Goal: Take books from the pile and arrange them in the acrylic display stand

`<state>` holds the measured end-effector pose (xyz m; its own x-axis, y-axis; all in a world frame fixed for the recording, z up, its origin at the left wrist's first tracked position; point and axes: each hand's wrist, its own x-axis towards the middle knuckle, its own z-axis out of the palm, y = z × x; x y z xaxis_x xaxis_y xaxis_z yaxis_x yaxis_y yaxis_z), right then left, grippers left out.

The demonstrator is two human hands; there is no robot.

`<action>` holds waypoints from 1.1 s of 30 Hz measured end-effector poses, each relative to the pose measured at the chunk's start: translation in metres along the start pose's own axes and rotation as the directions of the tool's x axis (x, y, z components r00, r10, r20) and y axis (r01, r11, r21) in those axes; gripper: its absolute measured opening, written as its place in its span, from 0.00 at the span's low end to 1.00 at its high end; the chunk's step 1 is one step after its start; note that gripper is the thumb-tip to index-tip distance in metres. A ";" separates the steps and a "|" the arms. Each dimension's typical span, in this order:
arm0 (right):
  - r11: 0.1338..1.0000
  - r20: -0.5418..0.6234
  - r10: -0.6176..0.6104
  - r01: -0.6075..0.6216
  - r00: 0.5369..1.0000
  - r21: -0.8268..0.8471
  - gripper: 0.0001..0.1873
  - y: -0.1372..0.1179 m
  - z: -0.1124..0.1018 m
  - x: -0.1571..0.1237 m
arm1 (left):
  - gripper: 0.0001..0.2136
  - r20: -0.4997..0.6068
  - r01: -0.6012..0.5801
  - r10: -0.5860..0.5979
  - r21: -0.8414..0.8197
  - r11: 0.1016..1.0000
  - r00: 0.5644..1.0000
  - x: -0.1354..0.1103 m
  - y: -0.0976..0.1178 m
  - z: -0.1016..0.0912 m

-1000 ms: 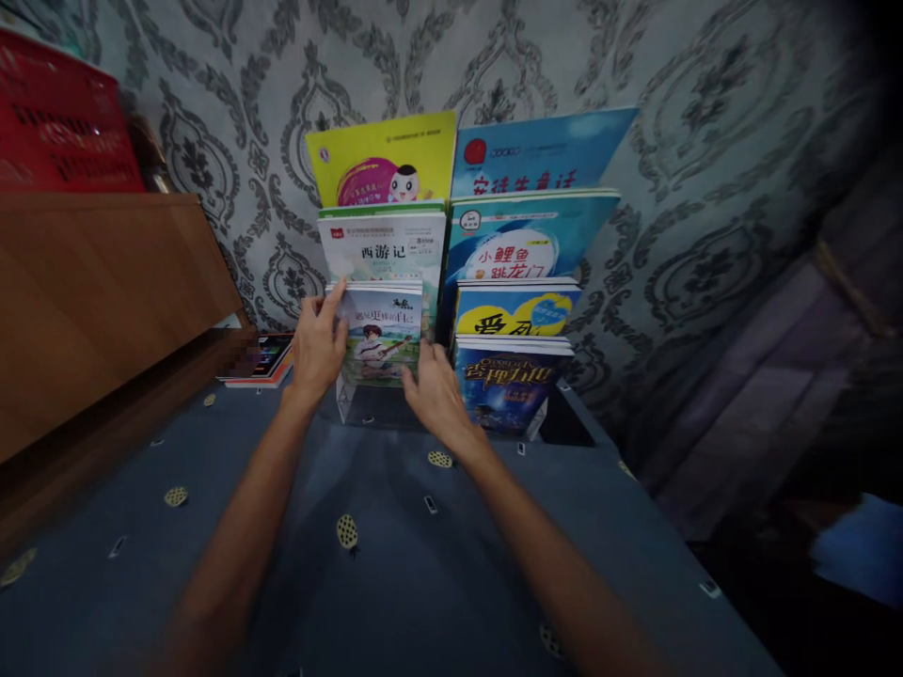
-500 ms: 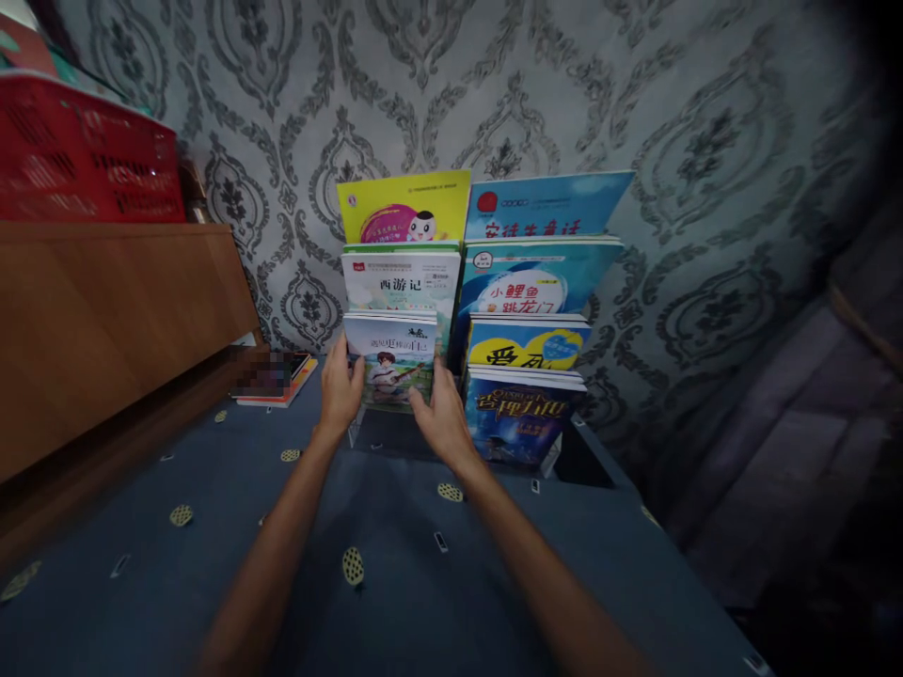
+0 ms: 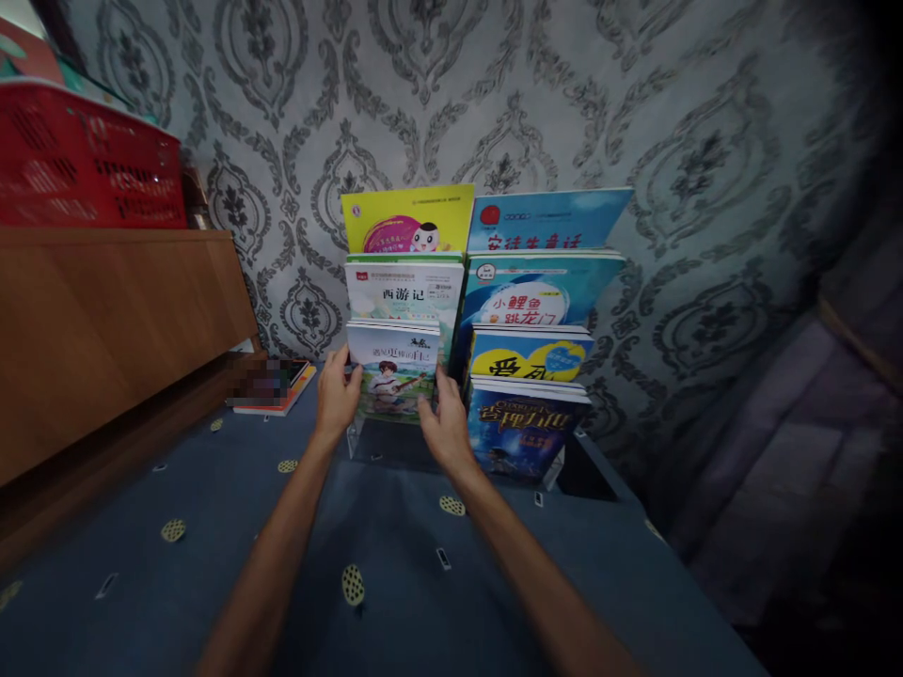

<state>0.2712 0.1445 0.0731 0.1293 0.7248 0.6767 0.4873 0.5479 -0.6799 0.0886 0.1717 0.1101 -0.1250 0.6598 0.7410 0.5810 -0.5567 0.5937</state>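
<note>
Between my two hands stand a few small books (image 3: 395, 381), the front cover showing a figure with a guitar. My left hand (image 3: 337, 395) closes on their left edge, and my right hand (image 3: 446, 418) closes on the right edge; the fingers behind are partly hidden. They stand upright in the left column of a clear tiered rack (image 3: 353, 440). Behind them rise a pale green-white book (image 3: 402, 287) and a yellow book (image 3: 409, 212). The right column holds a dark blue book (image 3: 518, 432) in front, then a yellow-and-blue book (image 3: 486, 355) and two blue-covered books (image 3: 599, 277) farther back.
A dark blue patterned cloth (image 3: 395, 602) covers the surface. Flat books (image 3: 282, 390) lie at the left beside a wooden cabinet (image 3: 127, 329), which carries a red basket (image 3: 91, 160). Patterned wallpaper (image 3: 508, 94) is behind the rack, and a pale curtain-like fabric (image 3: 783, 451) hangs at the right.
The rack and books sit slightly lower in view, as the camera has tilted a little. Both hands stay at the sides of the small books, the right one slightly lower.
</note>
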 end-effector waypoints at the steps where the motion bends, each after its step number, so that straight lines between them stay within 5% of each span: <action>1: 1.000 -0.006 0.000 0.000 1.000 -0.004 0.34 0.000 0.000 0.000 | 0.21 -0.005 -0.003 0.003 0.004 1.000 1.000 0.000 0.000 0.000; 33: 0.998 0.029 -0.015 0.016 0.999 -0.059 0.36 0.004 0.002 -0.004 | 0.18 -0.008 -0.046 0.046 0.019 0.999 0.999 0.003 -0.010 -0.001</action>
<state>0.2714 0.1451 0.0673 0.0975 0.7284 0.6782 0.5395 0.5340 -0.6510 0.0819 0.1789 0.1067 -0.1050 0.6293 0.7700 0.6016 -0.5763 0.5531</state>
